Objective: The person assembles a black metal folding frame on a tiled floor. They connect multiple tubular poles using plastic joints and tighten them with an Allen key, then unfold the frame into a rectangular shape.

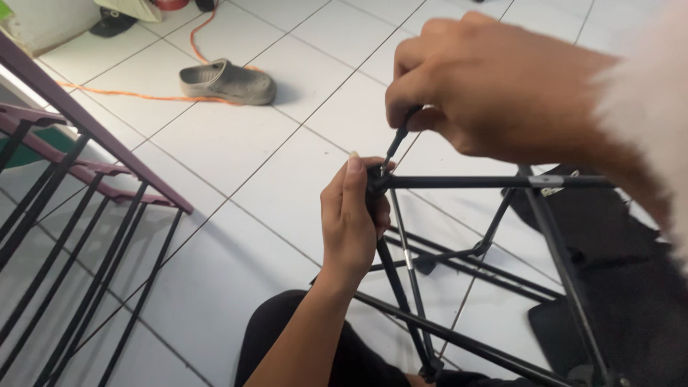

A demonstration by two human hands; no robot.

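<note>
My left hand (351,215) is wrapped around a black joint where several thin black metal rods meet, part of a folding frame (473,182) that stands over the white tiled floor. My right hand (473,79) reaches in from the upper right and pinches a thin black rod (396,143) that slants down into that same joint. The rod's lower end is hidden behind my left fingers. Other rods of the frame spread downward and to the right, with black fabric (609,279) lying under them.
A dark metal rack with purple bars (79,215) stands at the left. A grey clog shoe (228,82) lies on the tiles at the upper left, with an orange cable (136,94) running past it. My dark-clothed knee (287,337) is at the bottom.
</note>
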